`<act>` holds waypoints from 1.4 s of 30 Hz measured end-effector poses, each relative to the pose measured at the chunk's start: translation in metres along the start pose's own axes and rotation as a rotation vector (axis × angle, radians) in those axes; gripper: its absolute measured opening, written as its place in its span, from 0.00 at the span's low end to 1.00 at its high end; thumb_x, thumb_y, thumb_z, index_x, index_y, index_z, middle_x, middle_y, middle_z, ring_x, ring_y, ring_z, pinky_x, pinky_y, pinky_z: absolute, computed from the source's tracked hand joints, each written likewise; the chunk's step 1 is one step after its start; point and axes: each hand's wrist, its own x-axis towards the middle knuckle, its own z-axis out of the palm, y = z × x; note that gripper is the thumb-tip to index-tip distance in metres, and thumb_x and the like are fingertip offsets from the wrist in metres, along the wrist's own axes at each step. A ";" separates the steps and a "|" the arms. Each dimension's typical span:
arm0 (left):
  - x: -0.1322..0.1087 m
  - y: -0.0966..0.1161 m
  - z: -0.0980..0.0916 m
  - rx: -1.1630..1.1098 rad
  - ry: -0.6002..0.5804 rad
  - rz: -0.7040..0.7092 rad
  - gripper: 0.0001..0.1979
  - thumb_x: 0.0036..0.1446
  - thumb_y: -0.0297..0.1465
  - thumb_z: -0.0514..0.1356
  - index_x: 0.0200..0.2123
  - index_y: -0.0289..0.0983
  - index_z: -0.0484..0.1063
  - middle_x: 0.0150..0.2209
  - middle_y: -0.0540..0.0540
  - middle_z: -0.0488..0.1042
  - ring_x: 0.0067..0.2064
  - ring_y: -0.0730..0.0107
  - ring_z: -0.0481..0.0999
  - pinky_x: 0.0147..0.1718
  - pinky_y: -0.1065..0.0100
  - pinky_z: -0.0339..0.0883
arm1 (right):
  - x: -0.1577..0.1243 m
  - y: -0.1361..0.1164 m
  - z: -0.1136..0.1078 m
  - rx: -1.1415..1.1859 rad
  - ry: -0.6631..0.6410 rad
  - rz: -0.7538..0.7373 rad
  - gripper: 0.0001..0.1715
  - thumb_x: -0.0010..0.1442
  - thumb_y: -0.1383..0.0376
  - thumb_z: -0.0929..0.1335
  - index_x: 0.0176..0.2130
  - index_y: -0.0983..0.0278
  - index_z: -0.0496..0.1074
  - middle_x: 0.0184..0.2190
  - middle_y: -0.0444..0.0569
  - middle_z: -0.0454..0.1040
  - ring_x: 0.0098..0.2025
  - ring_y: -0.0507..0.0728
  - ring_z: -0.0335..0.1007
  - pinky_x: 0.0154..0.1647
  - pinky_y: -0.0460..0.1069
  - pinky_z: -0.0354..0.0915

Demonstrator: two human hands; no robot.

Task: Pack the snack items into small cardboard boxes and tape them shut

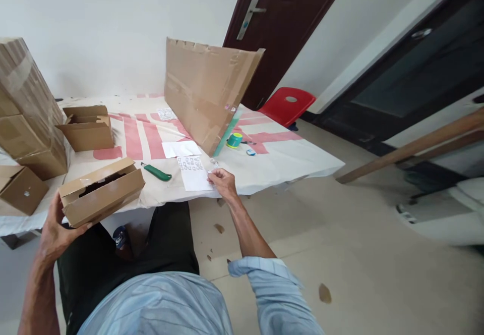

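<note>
My left hand (60, 231) grips the near left end of a small brown cardboard box (109, 193), tilted at the table's front edge. A dark gap runs along the box's top between its flaps. My right hand (225, 182) is pinched at the right edge of a white sheet (194, 179) with rows of small printed marks on its upper part. A small whitish bit shows at these fingertips; what it is, I cannot make out. Between the box and the sheet lies a green utility knife (157, 172). Behind the sheet is a blank white paper (181, 149).
A large cardboard panel (212, 93) stands upright on the table (302, 158). Near its foot are a roll of green tape (234, 141) and a small round item (251, 152). An open box (88, 128) and stacked cartons (28, 103) stand left. A red chair (287, 105) is beyond.
</note>
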 end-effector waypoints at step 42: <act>-0.018 0.132 0.111 -0.303 -0.225 0.036 0.14 0.58 0.42 0.72 0.38 0.37 0.82 0.36 0.46 0.81 0.34 0.68 0.78 0.31 0.70 0.69 | -0.122 -0.177 0.021 -0.155 -0.950 -0.522 0.08 0.68 0.61 0.69 0.35 0.60 0.73 0.32 0.45 0.75 0.35 0.55 0.71 0.38 0.49 0.66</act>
